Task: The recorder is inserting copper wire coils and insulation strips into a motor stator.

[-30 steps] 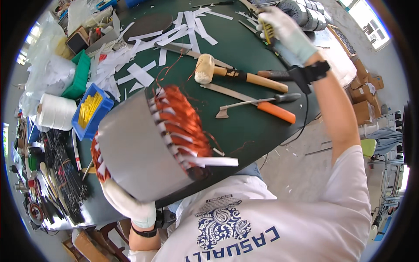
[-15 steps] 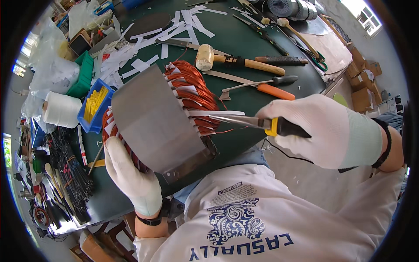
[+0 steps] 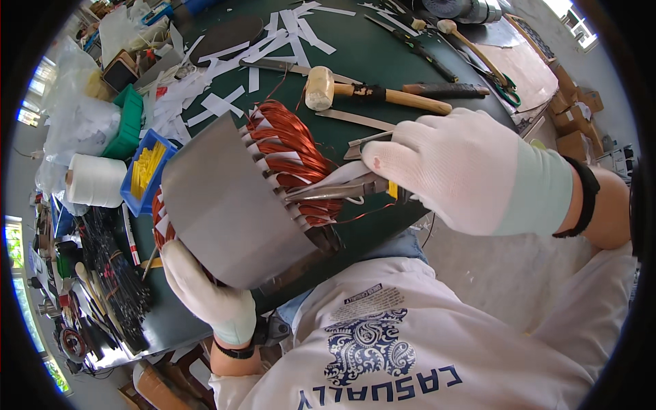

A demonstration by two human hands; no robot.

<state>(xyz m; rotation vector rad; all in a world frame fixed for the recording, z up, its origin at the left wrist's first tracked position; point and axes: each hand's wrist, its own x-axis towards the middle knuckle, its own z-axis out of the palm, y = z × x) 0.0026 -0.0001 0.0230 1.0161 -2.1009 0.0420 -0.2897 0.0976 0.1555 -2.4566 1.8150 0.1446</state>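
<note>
A motor stator with a bare grey steel core (image 3: 225, 205) stands tilted at the table's near edge. Red-orange copper windings (image 3: 294, 147) bulge from its right end, with white insulation showing between the coils. My gloved left hand (image 3: 205, 294) is closed round its lower left end, the fingers partly hidden behind the core. In my gloved right hand (image 3: 458, 167) are long-nose pliers (image 3: 338, 191), their jaws at the slots along the core's right edge. A white insulating strip (image 3: 335, 176) runs beside the jaws from the windings to my right fingertips.
Behind the stator lie a wooden mallet (image 3: 320, 89), a dark stick (image 3: 444, 90) and scattered white strips (image 3: 294, 41). To the left are a blue bin (image 3: 140, 195) of yellow pieces, a white thread spool (image 3: 96, 174) and black sleeving (image 3: 113, 260). Scissors (image 3: 506, 92) lie far right.
The pliers have moved left from the strip's outer part to the slot edge. The strip, straight before, is now bent up toward my right fingers. The stator has shifted slightly left.
</note>
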